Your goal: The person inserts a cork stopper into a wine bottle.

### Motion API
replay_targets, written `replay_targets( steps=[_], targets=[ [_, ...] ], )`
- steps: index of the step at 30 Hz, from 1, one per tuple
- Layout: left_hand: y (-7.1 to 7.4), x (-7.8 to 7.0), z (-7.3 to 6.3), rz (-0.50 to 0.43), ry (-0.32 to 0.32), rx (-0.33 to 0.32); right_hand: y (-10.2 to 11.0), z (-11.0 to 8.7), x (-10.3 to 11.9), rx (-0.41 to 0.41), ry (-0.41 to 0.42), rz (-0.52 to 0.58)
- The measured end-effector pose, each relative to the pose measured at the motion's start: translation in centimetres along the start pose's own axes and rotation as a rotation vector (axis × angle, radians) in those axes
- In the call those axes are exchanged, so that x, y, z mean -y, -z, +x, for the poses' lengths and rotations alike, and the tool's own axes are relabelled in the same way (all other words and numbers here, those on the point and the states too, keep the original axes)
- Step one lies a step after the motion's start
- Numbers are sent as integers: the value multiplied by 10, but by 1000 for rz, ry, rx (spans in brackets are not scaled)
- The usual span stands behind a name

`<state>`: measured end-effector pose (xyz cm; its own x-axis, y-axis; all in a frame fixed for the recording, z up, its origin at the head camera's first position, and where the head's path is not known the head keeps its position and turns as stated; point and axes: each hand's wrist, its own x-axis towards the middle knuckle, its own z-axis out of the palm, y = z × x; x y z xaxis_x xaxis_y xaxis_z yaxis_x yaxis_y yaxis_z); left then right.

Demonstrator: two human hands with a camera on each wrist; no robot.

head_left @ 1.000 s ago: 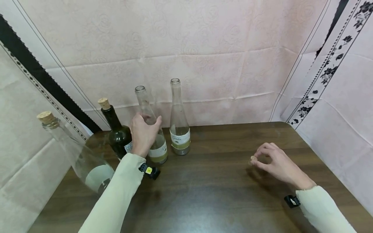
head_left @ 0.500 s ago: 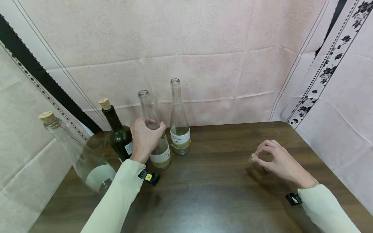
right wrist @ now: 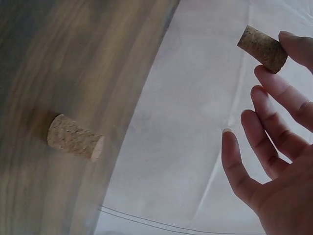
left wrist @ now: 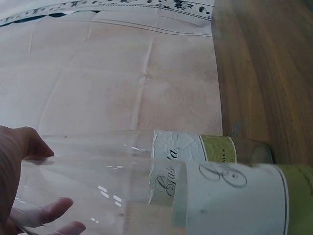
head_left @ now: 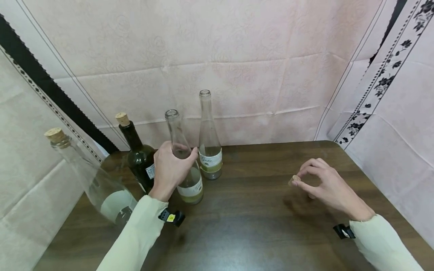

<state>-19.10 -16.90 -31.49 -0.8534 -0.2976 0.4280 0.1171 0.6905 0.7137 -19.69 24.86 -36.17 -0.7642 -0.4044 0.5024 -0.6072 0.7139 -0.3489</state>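
Left hand: curled round the held bottle above its label; whether the base rests on the counter cannot be told.
Right hand: well apart from the left, pinching the held cork between thumb and forefinger, the other fingers free.
Bottle handling: a firm wrap should suit smooth glass; best kept from tipping, its bare mouth clear of fingers.
Cork handling: the pinch near one end leaves the other end exposed, which seems sound; a steady hold should stop it rolling out.
Spare cork: on its side on the counter near the right hand; a low sweep could knock it.
Other slim bottle: stands uncorked just beside the held bottle, the likeliest clash.
Dark bottle: corked, just left of the left hand, limiting room there.
Large bottle: corked, farther left, partly behind the sleeve.
Cloth: hangs behind the counter.
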Motion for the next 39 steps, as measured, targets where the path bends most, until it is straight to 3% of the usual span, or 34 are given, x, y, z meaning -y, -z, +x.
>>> replay_targets(
  steps=[5,17,27,39],
  targets=[
    [1,-2,-7,-1,-54,-12,2,3,6,-13,-3,16],
    [3,-10,-26,35,-97,22,7,6,21,-26,0,31],
    [3,-20,-41,7,-154,27,14,12,39,-61,18,59],
    [-2,-25,-56,-55,-249,37,25,22,65,-138,168,160]
  ],
)
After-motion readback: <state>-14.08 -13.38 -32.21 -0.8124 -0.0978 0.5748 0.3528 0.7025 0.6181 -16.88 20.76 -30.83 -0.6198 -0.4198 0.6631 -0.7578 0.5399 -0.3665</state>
